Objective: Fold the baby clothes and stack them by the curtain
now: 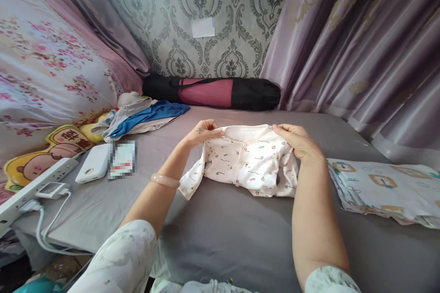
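Bed [213, 238] is big and flat, so it is a good place to work on soft cloth. Folded cloth [385, 187] lies on it to the right, well apart from the shirt, and it should be left alone. The little shirt [254, 165] is in the middle, between the 2 hands. Its top edge is held, but I cannot tell how much of it rests on the bed. The left hand [202, 133] is nearly closed, with its thumb and fingers pinching the top left. The right hand [297, 139] pinches the top right, near the neck. It would help to pull those 2 spots apart softly, just until the bumps go, since a hard tug could stretch it. The left sleeve [192, 181] hangs out to the side and may get stuck under, so lay it smooth. Last, the 2 small buttons [244, 144] that I can see should make a straight line.
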A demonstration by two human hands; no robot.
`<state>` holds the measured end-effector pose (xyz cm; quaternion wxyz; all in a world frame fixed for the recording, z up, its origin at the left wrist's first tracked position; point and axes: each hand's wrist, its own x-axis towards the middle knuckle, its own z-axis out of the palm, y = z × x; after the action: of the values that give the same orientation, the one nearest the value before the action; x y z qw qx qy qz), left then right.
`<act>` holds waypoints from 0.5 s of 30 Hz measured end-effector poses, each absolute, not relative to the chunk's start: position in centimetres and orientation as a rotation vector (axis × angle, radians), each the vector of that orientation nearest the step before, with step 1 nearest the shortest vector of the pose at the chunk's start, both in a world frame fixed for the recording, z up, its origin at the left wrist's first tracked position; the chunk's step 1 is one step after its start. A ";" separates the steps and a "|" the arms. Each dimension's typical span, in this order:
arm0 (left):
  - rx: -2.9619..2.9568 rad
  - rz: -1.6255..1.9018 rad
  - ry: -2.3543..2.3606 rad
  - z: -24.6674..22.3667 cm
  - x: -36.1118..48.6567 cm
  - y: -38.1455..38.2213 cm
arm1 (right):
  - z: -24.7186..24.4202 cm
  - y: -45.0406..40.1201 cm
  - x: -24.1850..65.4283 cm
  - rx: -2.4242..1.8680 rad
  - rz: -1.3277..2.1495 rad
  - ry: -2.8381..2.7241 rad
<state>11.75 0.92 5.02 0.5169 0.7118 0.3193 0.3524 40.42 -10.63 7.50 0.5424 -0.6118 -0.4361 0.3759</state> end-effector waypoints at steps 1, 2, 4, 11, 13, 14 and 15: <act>1.710 0.859 0.761 5.0 11.8 0.9 | 7.5 -10.6 40.4 -1.452 0.891 -1.054; 1.714 0.869 0.753 5.0 11.9 0.8 | 7.5 -10.7 40.4 -1.451 0.892 -1.071; 1.730 0.882 0.738 5.1 12.0 0.7 | 7.5 -10.7 40.5 -1.450 0.896 -1.090; 1.797 0.894 0.803 6.1 12.1 -0.4 | 7.3 -10.5 40.7 -1.467 0.857 -1.100; 1.807 0.872 0.824 6.1 12.0 -0.4 | 7.2 -10.6 40.7 -1.482 0.837 -1.099; 1.803 0.870 0.839 6.0 11.9 -0.3 | 7.2 -10.6 40.6 -1.492 0.827 -1.104; 1.795 0.877 0.853 5.9 11.9 -0.1 | 7.2 -10.6 40.6 -1.502 0.818 -1.113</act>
<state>11.86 -0.13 5.90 0.4660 0.7311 0.3476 0.3571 40.60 -10.58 7.25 0.5233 -0.6272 -0.4647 0.3418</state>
